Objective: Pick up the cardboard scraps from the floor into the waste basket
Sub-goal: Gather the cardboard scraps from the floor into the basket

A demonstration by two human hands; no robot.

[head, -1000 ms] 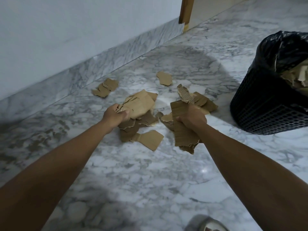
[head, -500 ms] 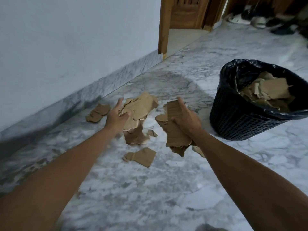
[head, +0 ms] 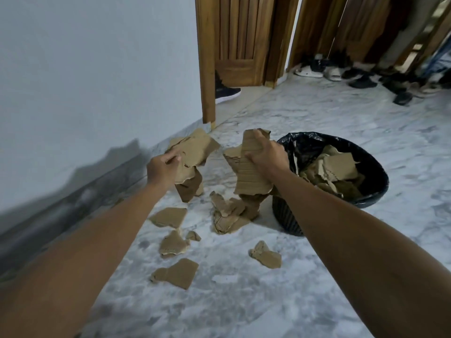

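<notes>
Basket (head: 375,191) lies to your right: right hand (head: 266,156), gripping a ribbed cardboard sheet (head: 251,176), sits at its rim; left hand (head: 162,167), clutching scraps (head: 192,152), trails farther off.

Waste basket (head: 375,203): mouth open from above, part filled with cardboard; right hand (head: 264,156) with its scraps just beside the near rim. Floor (head: 341,132): loose scraps (head: 177,273) scattered between the forearms, bare marble beyond the basket. Wall (head: 97,81) close on the left; shoes (head: 361,81) far back.
</notes>
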